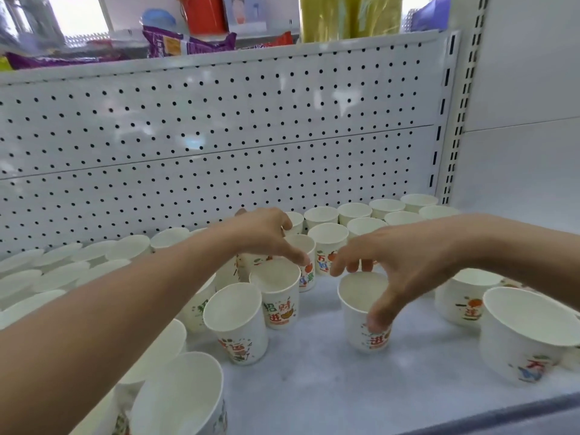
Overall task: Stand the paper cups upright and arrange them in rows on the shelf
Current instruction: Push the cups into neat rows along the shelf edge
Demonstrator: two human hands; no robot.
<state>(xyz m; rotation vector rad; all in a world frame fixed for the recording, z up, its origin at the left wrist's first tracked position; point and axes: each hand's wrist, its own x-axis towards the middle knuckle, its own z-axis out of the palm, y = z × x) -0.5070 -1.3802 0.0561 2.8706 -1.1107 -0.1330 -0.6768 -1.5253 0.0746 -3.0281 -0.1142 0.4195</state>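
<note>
Many white paper cups with colourful prints stand on the white shelf (314, 378). My right hand (408, 255) grips one upright paper cup (361, 296) at the shelf's middle, thumb on its front wall and fingers behind its rim. My left hand (263, 233) reaches over a cluster of cups; its thumb and index finger straddle a cup (303, 244) in the second row and appear to pinch it. Two neat rows of cups (354, 211) run along the back right. Loose upright cups (235, 315) stand just left of centre.
A pegboard back panel (219, 136) closes the shelf behind, and a slotted upright (452, 120) stands at the right. More cups crowd the left (62, 268), front left (179, 400) and right (527, 334). Snack bags (185, 45) sit on the shelf above.
</note>
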